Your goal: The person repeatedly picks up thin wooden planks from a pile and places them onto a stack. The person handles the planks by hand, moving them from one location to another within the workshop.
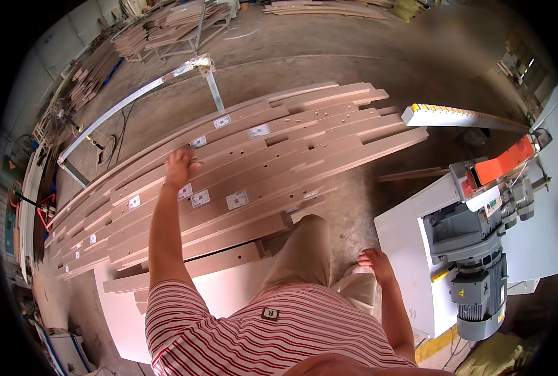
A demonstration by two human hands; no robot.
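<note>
My left hand (180, 168) reaches out over a big stack of long light-brown boards (273, 147), its fingers resting on one board's top face next to a white label (199, 141). It grips nothing that I can make out. My right hand (375, 261) hangs low at my side, fingers loosely curled, holding nothing, close to the white machine housing (404, 244). My striped shirt and beige trouser leg fill the lower middle.
A grey motor (476, 285) and an orange part (503, 163) sit on the machine at right. A metal frame (135, 97) stands behind the stack. A white panel (119, 307) lies under the boards. More board piles (160, 28) lie far back on the concrete floor.
</note>
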